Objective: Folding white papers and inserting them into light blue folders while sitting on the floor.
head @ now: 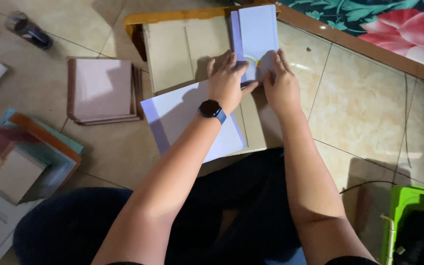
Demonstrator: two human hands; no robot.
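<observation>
Both the left hand [227,81] and right hand [281,83] press flat, fingers spread, on a pale lilac paper-covered book [256,34] over a brown cardboard sheet [182,54]; the wrapping fold seems underway, calling for firm creasing next

Both bare forearms reach forward from the lower edge of the view, converging. The left hand [226,83], a dark round watch with blue strap [211,109] on its wrist, lies palm down with fingers spread. The right hand [281,84] lies just beside it, fingers extended, thumbs nearly meeting.
</observation>
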